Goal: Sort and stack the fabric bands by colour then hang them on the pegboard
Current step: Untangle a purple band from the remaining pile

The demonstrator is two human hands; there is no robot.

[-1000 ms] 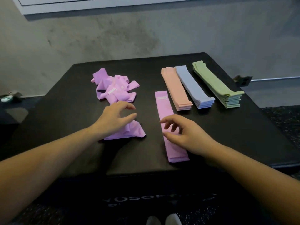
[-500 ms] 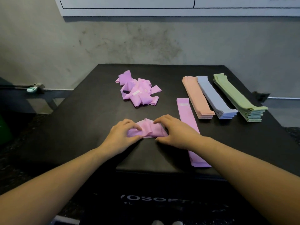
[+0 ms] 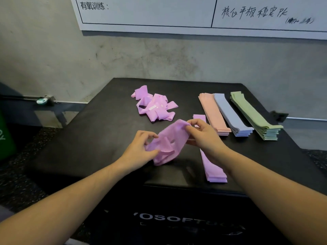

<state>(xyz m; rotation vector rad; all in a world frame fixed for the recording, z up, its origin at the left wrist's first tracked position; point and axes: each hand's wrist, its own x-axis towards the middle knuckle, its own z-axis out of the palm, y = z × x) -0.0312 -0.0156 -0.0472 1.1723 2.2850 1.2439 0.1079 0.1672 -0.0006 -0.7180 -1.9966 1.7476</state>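
Black padded box, wall whiteboard

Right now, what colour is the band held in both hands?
Purple band, plain, seen in the head view.

Two bare forearms and hands, nothing worn

The left hand and the right hand carry no gloves, rings, watch or wristbands; both forearms are uncovered from wrist to the near frame edge, with no sleeve showing along either arm.
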